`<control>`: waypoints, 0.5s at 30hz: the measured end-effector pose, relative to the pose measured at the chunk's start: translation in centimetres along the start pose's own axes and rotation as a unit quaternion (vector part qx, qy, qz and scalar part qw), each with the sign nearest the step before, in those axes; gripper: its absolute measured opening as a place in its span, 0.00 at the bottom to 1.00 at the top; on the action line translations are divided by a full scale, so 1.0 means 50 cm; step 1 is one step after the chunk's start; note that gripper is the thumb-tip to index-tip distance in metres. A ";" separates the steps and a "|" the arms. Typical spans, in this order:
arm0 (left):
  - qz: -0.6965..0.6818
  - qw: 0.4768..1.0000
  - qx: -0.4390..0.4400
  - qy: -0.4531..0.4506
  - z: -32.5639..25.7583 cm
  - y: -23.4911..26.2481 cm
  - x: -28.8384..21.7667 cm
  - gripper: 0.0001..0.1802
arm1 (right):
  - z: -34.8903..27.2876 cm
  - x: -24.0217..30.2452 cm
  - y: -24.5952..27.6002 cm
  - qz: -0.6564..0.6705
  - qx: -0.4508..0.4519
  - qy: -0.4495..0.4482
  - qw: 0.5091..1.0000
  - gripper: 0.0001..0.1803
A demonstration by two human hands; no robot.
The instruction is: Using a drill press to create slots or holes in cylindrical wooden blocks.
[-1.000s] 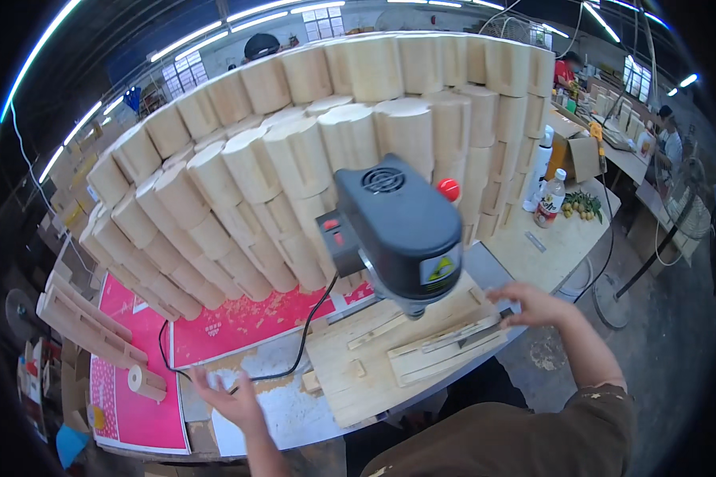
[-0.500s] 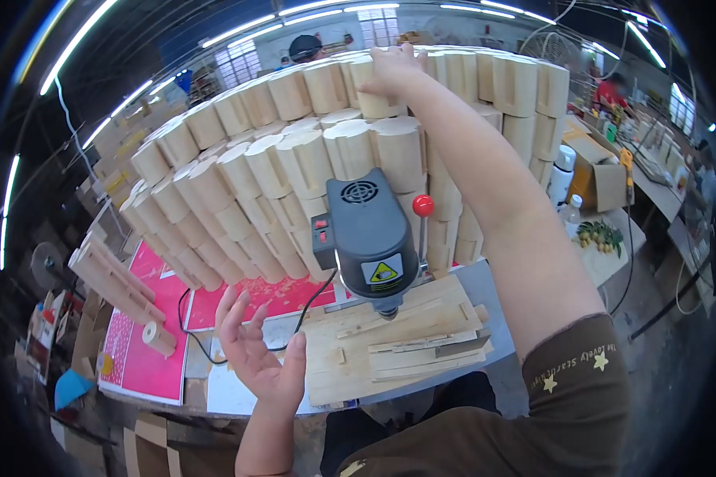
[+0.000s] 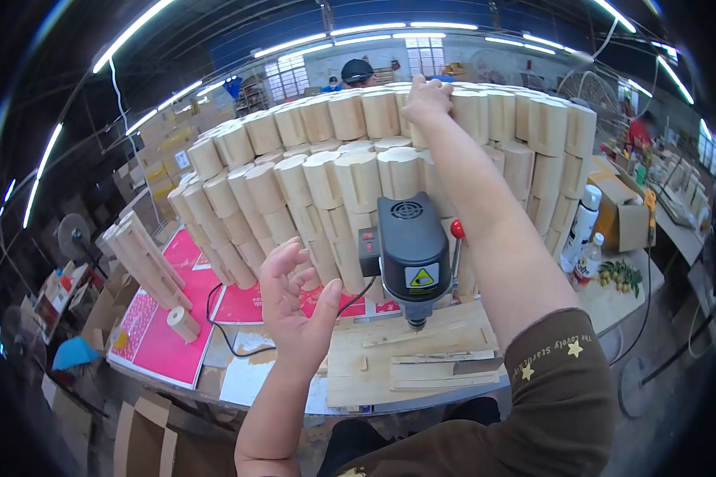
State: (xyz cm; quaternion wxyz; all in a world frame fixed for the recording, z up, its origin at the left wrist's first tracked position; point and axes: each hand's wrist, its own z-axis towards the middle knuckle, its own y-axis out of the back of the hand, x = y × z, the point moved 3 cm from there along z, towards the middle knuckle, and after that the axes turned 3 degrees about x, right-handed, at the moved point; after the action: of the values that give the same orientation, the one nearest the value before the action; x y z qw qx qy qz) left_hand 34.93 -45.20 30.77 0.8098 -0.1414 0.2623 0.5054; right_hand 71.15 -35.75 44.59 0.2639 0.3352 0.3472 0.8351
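Observation:
My right hand (image 3: 429, 102) reaches over to the top row of the stacked wooden cylinders. Its fingers curl round the upper end of one pale wooden cylinder (image 3: 413, 133), and the far fingertips are partly hidden. My left hand (image 3: 298, 306) is raised over the near side of the table, empty, palm turned inward, fingers apart and loosely bent. Between my arms stands a dark grey bench drill (image 3: 412, 238) with a red-knobbed lever (image 3: 457, 230). Below its chuck lies a wooden board (image 3: 358, 374) carrying thin wood strips (image 3: 445, 370).
Several tiers of grooved cylinders (image 3: 322, 179) wall off the far side. Tall wooden pieces (image 3: 147, 258) and one short cylinder (image 3: 183, 324) stand at left. A white flask (image 3: 582, 222), a bottle (image 3: 589, 258) and a cardboard box (image 3: 620, 211) are at right. A black cable (image 3: 219, 318) crosses the table.
The view has shifted, so the scene sits further right and lower. My left hand has risen a little toward the drill. My right hand stays at the top row.

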 end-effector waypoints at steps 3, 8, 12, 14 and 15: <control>-0.031 0.999 -0.022 0.026 0.010 0.020 -0.008 0.29 | -0.029 0.009 0.044 0.021 0.010 0.032 0.999 0.42; -0.076 0.993 -0.003 0.087 0.057 0.000 -0.004 0.21 | -0.097 0.000 0.170 0.238 -0.193 0.221 0.926 0.42; -0.241 0.962 0.006 0.132 0.085 -0.073 -0.016 0.22 | -0.314 -0.043 0.232 0.562 -0.064 0.322 0.759 0.41; -0.252 0.961 -0.028 0.107 0.066 -0.104 -0.037 0.22 | -0.437 -0.060 0.245 0.588 -0.048 0.345 0.730 0.39; -0.263 0.960 -0.058 0.076 0.054 -0.112 -0.044 0.23 | -0.473 -0.079 0.235 0.588 -0.042 0.334 0.735 0.39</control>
State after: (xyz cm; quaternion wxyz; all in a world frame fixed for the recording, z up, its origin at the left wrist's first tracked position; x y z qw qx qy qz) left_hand 39.92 -48.03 34.03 0.8824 -0.2899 0.2468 0.2767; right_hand 53.65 -55.21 39.38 -0.3988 0.1610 0.1111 0.8959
